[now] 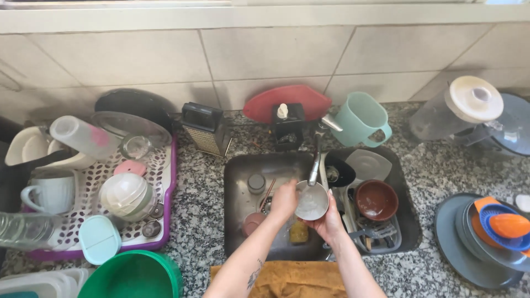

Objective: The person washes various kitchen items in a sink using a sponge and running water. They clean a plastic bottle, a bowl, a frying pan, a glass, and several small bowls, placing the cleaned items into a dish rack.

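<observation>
No signs or screens show here. The nearest thing to a package is a black soap dispenser [287, 126] with a white pump top, standing upright on the granite counter [201, 221] behind the sink [237, 182], just before a red oval board [287, 99]. Any label on it is too small to tell.

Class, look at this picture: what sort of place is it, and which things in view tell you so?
Most likely a home kitchen, at the sink. The left hand and right hand hold a small metal bowl under the tap, with a dish rack alongside.
</observation>
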